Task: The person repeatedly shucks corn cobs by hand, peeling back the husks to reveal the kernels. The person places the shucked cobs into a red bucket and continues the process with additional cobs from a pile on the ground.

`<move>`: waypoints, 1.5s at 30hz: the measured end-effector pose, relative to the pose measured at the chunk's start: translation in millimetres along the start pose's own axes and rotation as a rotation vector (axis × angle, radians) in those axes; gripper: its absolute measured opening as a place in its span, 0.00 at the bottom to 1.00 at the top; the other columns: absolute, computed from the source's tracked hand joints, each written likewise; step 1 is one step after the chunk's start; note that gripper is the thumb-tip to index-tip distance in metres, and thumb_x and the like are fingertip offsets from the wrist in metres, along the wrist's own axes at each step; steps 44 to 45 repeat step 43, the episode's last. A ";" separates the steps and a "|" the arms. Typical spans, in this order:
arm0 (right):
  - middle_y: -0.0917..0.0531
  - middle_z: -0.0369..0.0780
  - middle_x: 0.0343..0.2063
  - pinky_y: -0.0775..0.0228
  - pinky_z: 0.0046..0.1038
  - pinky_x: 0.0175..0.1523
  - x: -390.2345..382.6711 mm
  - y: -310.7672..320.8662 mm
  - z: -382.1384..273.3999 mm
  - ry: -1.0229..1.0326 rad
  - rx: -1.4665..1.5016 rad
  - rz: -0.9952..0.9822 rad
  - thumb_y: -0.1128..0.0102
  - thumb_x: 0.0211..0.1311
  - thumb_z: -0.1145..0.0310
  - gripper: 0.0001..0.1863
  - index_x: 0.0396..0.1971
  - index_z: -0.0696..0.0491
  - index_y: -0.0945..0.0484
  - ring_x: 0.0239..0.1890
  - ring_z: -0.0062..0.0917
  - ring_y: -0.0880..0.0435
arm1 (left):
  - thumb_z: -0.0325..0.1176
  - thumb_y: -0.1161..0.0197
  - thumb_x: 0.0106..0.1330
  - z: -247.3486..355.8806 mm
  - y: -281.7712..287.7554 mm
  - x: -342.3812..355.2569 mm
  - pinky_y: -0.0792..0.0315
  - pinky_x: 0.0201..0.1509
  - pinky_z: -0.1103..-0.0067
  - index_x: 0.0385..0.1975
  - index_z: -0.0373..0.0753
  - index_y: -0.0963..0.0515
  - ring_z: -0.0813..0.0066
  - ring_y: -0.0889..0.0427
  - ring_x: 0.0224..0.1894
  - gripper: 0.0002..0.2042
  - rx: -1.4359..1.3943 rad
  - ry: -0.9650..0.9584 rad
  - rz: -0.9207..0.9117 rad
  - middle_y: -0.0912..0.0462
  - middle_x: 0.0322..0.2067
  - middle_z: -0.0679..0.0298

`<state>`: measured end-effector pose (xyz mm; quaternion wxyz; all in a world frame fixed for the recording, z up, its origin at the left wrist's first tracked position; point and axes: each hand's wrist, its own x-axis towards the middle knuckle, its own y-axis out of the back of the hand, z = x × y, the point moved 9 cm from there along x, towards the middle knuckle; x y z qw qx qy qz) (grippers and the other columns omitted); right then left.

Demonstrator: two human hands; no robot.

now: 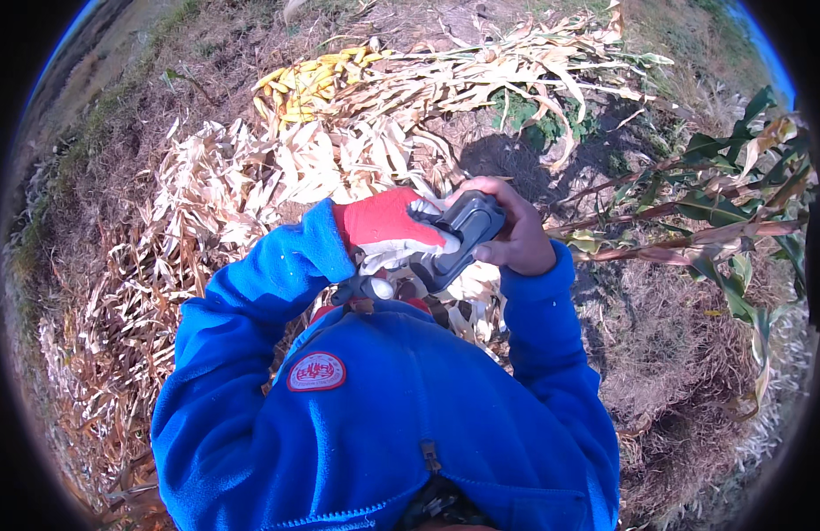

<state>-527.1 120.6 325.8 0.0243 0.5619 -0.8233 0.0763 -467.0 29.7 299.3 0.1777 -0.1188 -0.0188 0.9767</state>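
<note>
In front of my chest I hold a dark grey, oblong device (pixel 463 232) with a rounded, ridged casing; its exact kind I cannot make out. My left hand (pixel 397 223), in a red and white work glove, grips its left side. Bare, my right hand (pixel 521 232) wraps round the right side, with the thumb low on the casing. Just below the gloved hand, close to my jacket, shows a small white rounded thing (pixel 381 288) beside something dark; both are partly hidden.
A heap of yellow corn cobs (pixel 317 84) lies on the ground ahead. Pale dry husks (pixel 206 190) spread around me, mostly to the left. Cut dry stalks (pixel 490 75) lie beyond, and green-leaved corn stalks (pixel 720 212) reach in from the right.
</note>
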 end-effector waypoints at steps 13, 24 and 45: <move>0.23 0.57 0.41 0.24 0.37 0.46 -55.7 -64.0 -164.8 0.830 -0.049 0.021 0.21 0.37 0.57 0.45 0.53 0.63 0.36 0.43 0.42 0.18 | 0.57 0.34 0.55 32.3 -3.6 -99.5 0.34 0.17 0.89 0.49 0.21 0.29 0.84 0.25 0.12 0.38 -0.309 -0.176 0.022 0.23 0.12 0.65; 0.26 0.43 0.50 0.29 0.29 0.55 -2.8 -7.0 -31.5 0.454 0.201 0.533 0.26 0.47 0.60 0.44 0.61 0.57 0.42 0.51 0.28 0.24 | 0.21 0.38 0.46 9.8 12.4 -91.7 0.41 0.20 0.90 0.56 0.34 0.30 0.91 0.30 0.15 0.31 -0.123 -0.142 0.462 0.28 0.12 0.74; 0.28 0.51 0.53 0.28 0.33 0.56 14.8 -56.1 -128.7 0.546 0.097 0.271 0.24 0.44 0.64 0.50 0.63 0.61 0.48 0.54 0.34 0.25 | 0.35 0.24 0.45 119.4 27.7 -101.8 0.26 0.46 0.72 0.53 0.27 0.33 0.65 0.22 0.45 0.36 -0.188 -0.935 0.278 0.24 0.43 0.52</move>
